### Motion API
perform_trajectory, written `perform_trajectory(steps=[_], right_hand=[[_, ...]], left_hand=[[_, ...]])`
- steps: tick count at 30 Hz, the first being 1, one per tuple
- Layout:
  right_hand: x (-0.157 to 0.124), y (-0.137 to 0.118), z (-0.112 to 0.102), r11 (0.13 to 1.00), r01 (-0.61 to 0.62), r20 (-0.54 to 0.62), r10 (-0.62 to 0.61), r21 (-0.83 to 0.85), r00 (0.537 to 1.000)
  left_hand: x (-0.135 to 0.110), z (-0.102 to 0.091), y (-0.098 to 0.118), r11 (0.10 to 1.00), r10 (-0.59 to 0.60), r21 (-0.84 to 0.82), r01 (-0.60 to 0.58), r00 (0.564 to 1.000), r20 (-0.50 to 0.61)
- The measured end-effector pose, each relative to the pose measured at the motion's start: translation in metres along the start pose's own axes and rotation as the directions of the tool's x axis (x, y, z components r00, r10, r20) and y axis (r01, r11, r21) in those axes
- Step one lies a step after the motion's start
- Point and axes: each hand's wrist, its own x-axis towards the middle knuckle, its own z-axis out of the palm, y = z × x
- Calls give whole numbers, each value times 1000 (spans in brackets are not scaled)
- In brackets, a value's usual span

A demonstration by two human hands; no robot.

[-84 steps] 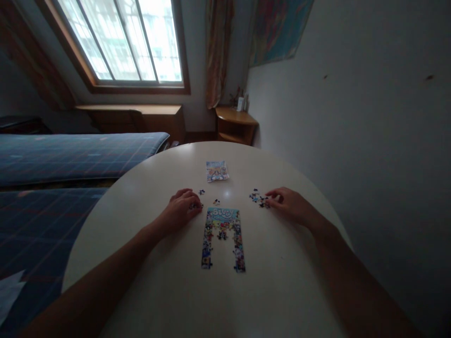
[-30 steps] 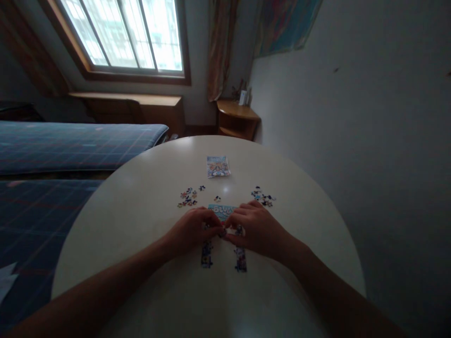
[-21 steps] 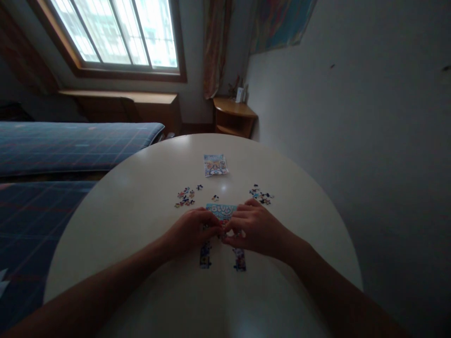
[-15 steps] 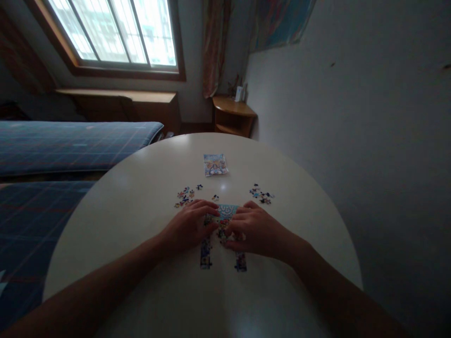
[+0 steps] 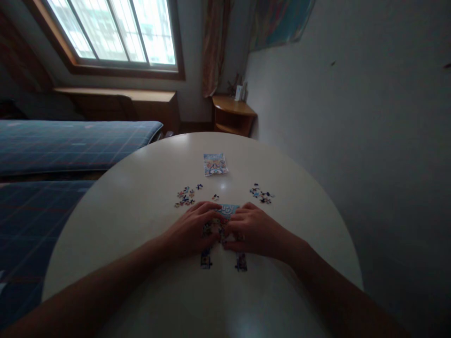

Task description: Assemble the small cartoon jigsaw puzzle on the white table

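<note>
Left hand (image 5: 193, 228), right hand (image 5: 256, 230) curled over puzzle (image 5: 206, 259), grip unclear; title (image 5: 227, 210) half covered, unreadable.

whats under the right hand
The multicoloured, partly assembled jigsaw: part of its blue top and its lower right end show, but the bare right hand hides much between.

The left hand (image 5: 195, 227) and right hand (image 5: 257, 230) lie over a partly built jigsaw (image 5: 229, 210) on a white table (image 5: 148, 183).
</note>
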Motion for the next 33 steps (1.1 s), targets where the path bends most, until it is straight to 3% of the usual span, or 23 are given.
perform_trajectory(steps=[33], right_hand=[[2,-2,-2,998,61,17,-60,-27,998]], left_hand=[[-1,-2,-1,999,34,-15,-34,999,27]])
